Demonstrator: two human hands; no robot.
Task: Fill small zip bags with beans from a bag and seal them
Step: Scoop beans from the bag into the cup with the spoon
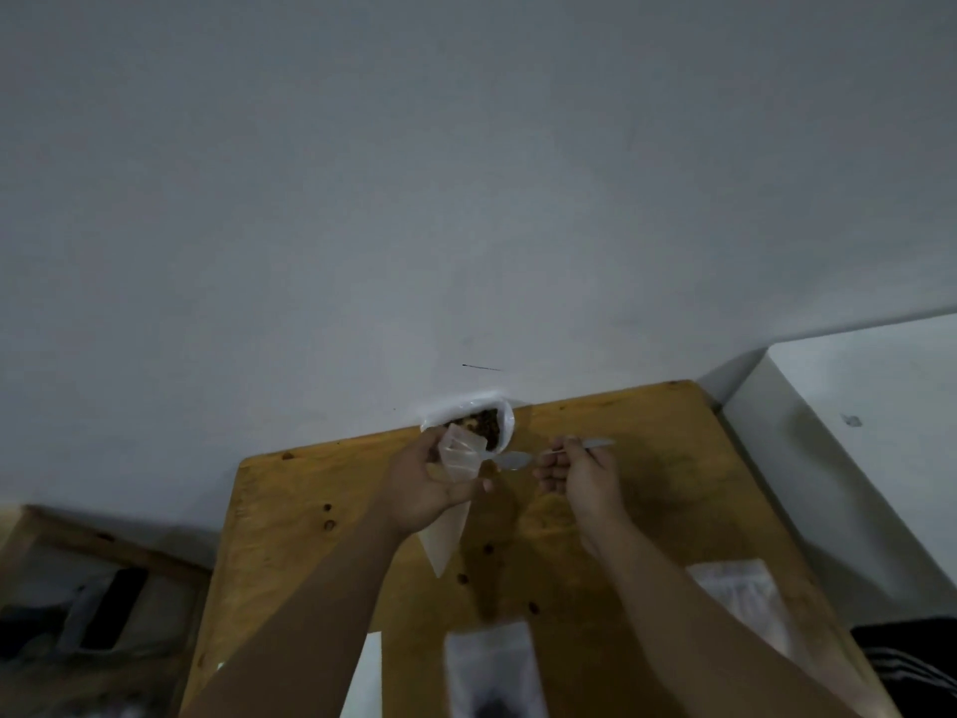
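**Plastic held slack, beans at the brink: where a spill could start**

Wooden counter carries everything, and the risks line up across it.

Toward the far edge, the left hand grips a small zip bag near its top, fingers and thumb curled round the film. The bag's lower corner dangles free above the counter. Its mouth looks only partly parted and crumpled. If the hand squeezes it flatter, a spoonful will likely hit the lip and scatter.

Just behind that mouth, the bag of beans stands at the far edge of the counter, leaning on the wall, its top open and dark beans showing. It is soft-sided and has nothing to brace it at the sides. A hard dig with the spoon could tip it or drag it sideways.

At the near edge, about the middle, lies another small pouch, blurred; something dark shows in it.

Next comes the spoon, its bowl pointing left, just beside the small bag's mouth and seemingly empty. The right hand pinches its handle with curled fingers. A heaped scoop carried across that short gap may shed beans, which would roll on the bare wood.

Near the right edge lies one more clear pouch, close under the right forearm. A sweep of that arm could brush it off the counter.
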